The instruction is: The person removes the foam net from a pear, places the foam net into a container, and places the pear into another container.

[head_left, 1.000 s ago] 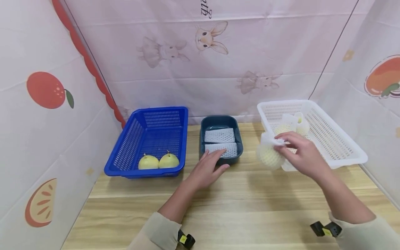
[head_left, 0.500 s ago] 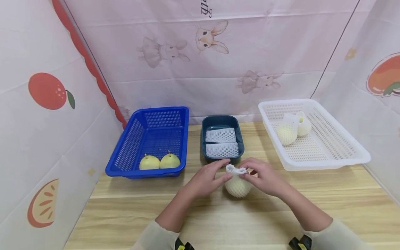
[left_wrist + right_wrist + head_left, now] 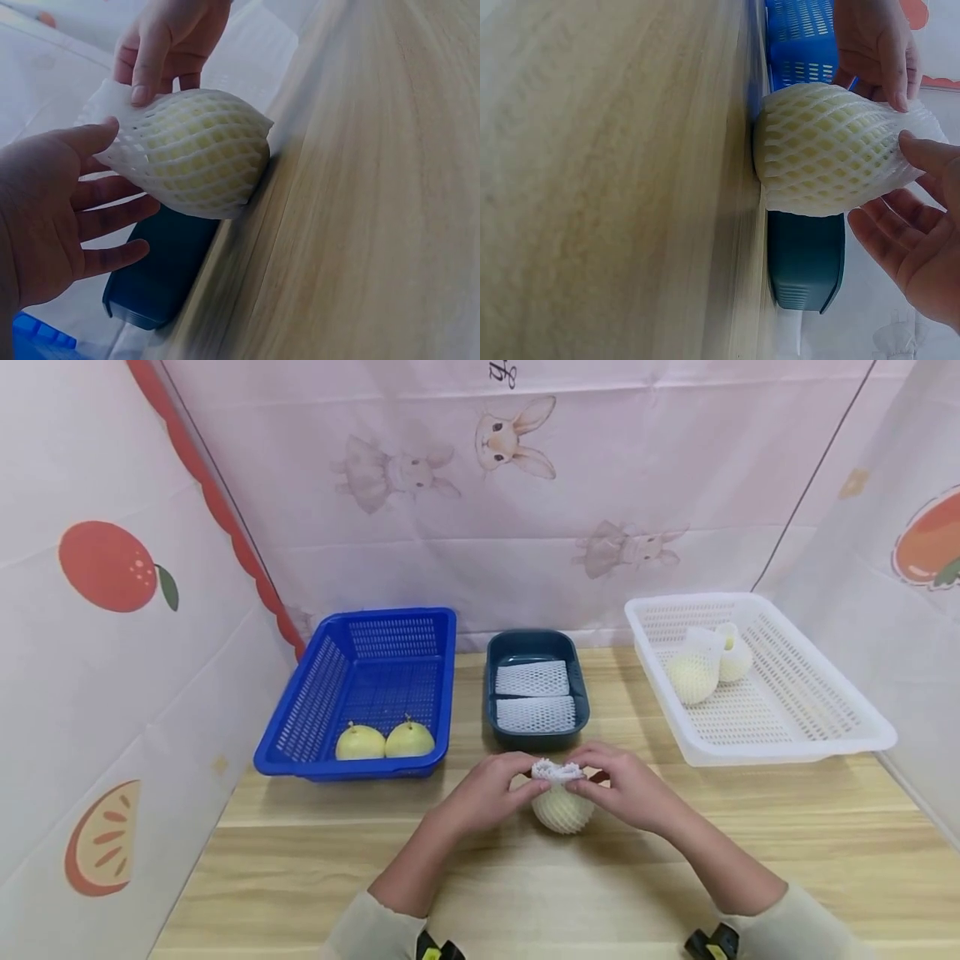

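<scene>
A pale yellow pear in a white foam net sleeve (image 3: 562,810) sits on the wooden table in the head view, in front of the teal tray. My left hand (image 3: 487,789) pinches the sleeve's loose upper end from the left. From the other side, my right hand (image 3: 628,787) pinches the same end between thumb and fingers. In the left wrist view the net (image 3: 202,154) is stretched around the pear, its bunched opening between both hands. The right wrist view shows the pear's bare base (image 3: 760,142) at the tabletop.
A blue basket (image 3: 272,768) at left holds two bare pears (image 3: 409,740). Two flat foam nets (image 3: 534,715) lie in the teal tray (image 3: 536,742). At right, a white basket (image 3: 810,750) contains two net-wrapped pears (image 3: 693,678). Printed cloth walls (image 3: 420,577) enclose the table.
My right hand has brought the wrapped pear leftward from beside the white basket to the table's middle. My left hand has moved back from the teal tray and pinches the sleeve too.
</scene>
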The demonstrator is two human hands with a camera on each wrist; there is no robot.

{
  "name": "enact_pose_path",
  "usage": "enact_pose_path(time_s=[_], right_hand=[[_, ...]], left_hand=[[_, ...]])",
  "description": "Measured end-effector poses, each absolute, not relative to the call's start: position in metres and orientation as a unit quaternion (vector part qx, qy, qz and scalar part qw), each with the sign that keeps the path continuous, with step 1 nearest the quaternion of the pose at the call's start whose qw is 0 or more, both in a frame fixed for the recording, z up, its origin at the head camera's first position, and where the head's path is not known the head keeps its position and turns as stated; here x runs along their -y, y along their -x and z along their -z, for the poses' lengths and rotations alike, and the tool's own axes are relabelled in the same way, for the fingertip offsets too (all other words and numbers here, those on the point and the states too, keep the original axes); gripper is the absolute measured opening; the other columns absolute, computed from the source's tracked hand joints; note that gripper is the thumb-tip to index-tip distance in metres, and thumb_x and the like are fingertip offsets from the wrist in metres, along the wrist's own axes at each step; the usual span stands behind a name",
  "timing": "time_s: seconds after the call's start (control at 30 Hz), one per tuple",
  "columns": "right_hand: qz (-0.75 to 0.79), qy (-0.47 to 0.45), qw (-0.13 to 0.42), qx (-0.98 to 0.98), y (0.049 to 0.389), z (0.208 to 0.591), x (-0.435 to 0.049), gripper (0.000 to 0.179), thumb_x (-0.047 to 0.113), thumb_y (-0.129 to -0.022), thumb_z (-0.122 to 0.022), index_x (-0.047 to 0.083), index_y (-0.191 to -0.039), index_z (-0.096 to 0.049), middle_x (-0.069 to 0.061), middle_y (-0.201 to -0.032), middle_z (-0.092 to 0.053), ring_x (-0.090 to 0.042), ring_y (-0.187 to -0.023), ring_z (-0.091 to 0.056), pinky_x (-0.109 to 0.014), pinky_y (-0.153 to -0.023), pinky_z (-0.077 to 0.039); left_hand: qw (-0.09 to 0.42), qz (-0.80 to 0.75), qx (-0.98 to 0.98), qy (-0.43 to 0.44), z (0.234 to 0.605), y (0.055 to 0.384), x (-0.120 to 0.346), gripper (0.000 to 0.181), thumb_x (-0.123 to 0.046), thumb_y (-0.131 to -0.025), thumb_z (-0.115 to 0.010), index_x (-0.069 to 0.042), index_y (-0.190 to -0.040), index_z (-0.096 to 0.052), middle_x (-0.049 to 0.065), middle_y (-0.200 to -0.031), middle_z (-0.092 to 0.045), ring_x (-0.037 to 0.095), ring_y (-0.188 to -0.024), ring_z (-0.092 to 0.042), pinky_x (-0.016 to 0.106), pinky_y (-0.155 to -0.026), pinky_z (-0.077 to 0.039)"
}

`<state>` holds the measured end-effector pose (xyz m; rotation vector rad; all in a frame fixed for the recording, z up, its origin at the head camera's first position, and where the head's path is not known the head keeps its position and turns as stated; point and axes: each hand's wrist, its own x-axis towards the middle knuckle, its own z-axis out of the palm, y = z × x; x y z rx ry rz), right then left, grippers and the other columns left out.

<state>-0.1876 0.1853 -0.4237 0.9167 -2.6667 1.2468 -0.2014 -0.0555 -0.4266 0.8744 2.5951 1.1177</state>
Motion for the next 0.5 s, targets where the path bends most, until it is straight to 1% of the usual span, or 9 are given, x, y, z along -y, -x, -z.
enact_pose_path(time_s=[0.17, 0.33, 0.5], right_hand=[[-0.417, -0.283, 0.021, 0.863, 0.1864, 0.4197, -0.1866, 0.02, 0.023, -0.09, -0.073, 0.014, -0.109, -0.071, 0.0, -0.109, -0.069, -0.013, -0.097, -0.065, -0.029, -0.076, -0.058], [-0.43, -0.28, 0.027, 0.858, 0.1851, 0.418, -0.1896, 0.024, 0.023, -0.091, -0.071, 0.012, -0.112, -0.071, -0.007, -0.113, -0.07, -0.013, -0.097, -0.066, -0.03, -0.076, -0.059], [-0.433, -0.289, 0.036, 0.853, 0.1846, 0.419, -0.1927, 0.021, 0.022, -0.092, -0.071, 0.015, -0.112, -0.072, -0.004, -0.113, -0.07, -0.012, -0.1, -0.065, -0.03, -0.077, -0.059]], left_hand=[[0.081, -0.377, -0.872, -0.301, 0.4242, 0.2003, 0.0552, 0.025, -0.041, -0.099, -0.057, -0.028, -0.117, -0.068, -0.016, -0.109, -0.066, 0.001, -0.102, -0.059, 0.033, -0.094, -0.052], [0.067, -0.376, -0.873, -0.304, 0.4241, 0.199, 0.0547, 0.026, -0.04, -0.099, -0.056, -0.027, -0.117, -0.068, -0.015, -0.111, -0.067, 0.001, -0.103, -0.06, 0.031, -0.094, -0.052], [0.068, -0.376, -0.876, -0.294, 0.4239, 0.1968, 0.0534, 0.027, -0.042, -0.099, -0.054, -0.028, -0.119, -0.068, -0.015, -0.115, -0.066, 0.001, -0.107, -0.059, 0.03, -0.096, -0.051]])
